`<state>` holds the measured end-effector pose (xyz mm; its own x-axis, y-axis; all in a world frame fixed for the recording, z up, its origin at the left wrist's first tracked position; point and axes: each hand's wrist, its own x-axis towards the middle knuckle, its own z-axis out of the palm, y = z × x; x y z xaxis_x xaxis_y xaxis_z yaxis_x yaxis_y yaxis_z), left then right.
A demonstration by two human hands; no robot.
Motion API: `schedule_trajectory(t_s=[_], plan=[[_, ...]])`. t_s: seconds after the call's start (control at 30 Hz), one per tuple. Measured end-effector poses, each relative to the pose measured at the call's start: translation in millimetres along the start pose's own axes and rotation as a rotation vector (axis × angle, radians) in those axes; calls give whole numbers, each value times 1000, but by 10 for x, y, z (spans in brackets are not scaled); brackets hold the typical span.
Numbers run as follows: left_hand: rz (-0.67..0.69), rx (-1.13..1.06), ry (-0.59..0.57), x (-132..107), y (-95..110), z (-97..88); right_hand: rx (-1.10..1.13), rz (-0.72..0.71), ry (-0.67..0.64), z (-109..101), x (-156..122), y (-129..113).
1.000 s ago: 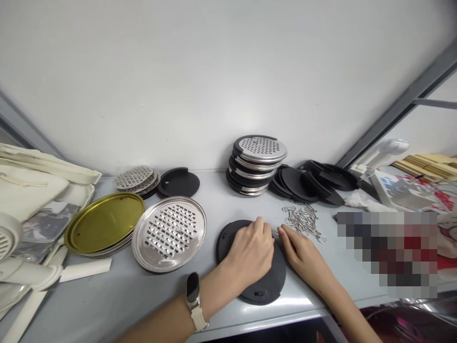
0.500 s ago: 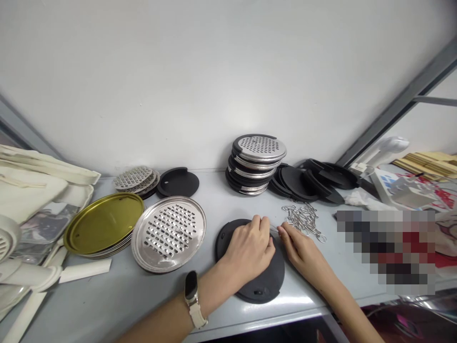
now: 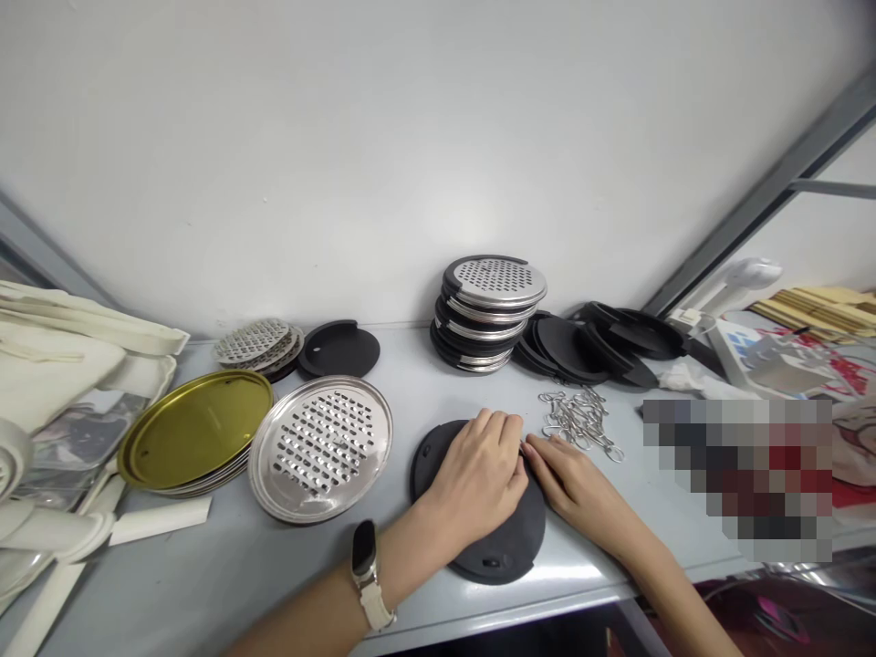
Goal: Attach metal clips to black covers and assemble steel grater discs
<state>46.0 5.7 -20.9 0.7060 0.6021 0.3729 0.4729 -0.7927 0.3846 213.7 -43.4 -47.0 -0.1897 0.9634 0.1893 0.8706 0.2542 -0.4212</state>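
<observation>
Item: black disc [image 3: 498,546], round, so I log no long axis. It lies flat on the grey table [image 3: 205,584] near the front edge. One small slot sits at its near rim, towards me, and another mark sits at its left rim.

Left hand [image 3: 479,474]: palm down on top of the disc, covering its middle and far right part. The fingers are loosely curled, with the tips at the far right rim.

Right hand [image 3: 575,484]: resting on the table just beside the disc's right rim. Its fingers are stretched out and meet the left fingertips.

Hidden: the meeting point of the fingertips is too small to read. I cannot tell whether either hand pinches anything there.

Nearby: a heap of wire clips [image 3: 581,422] just beyond the right hand, and a perforated steel plate [image 3: 320,447] left of the disc. A stack of rimmed discs [image 3: 489,310] stands by the wall. A blurred patch masks the right end of the table.
</observation>
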Motion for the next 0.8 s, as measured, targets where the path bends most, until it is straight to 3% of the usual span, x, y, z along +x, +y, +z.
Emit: schedule_trajectory(t_s=[0.63,0.7,0.8], plan=[[5,9,-50,17,7,-40,10,70,14,6,-9,-39],[16,7,-21,14,54,-120,4,58,12,-8,-6,-42],[34,-51,109,-67,215,-397,3,29,20,-44,-4,-65]])
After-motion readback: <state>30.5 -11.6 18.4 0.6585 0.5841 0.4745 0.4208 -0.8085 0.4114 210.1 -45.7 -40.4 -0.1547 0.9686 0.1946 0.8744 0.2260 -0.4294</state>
